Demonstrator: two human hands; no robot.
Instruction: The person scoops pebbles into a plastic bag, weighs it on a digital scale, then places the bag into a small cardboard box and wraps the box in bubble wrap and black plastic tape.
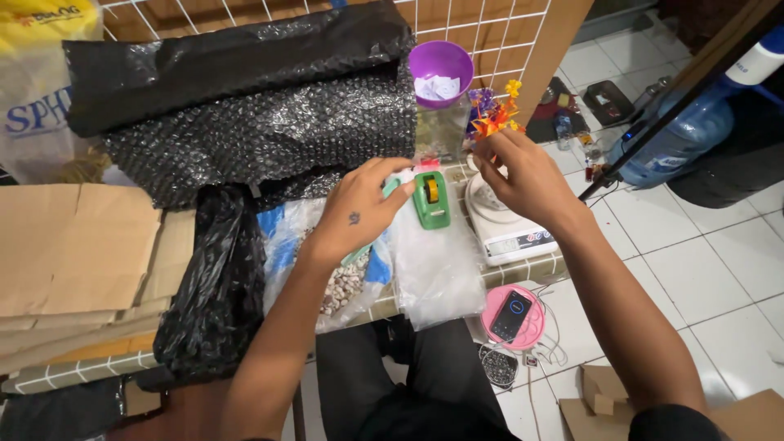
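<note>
fingers of our right hand (523, 175) pinch closed on a small orange and yellow paper flower (498, 114), held up above the white kitchen scale (510, 229). our left hand (359, 208) lies loosely curled, fingertips on a clear plastic bag (437, 269) just beside the green tape dispenser (431, 198); we cannot tell whether it grips anything. behind stand a purple cup (441, 69) and black bubble wrap (269, 131). a phone (510, 314) lies on a pink dish below the scale.
</note>
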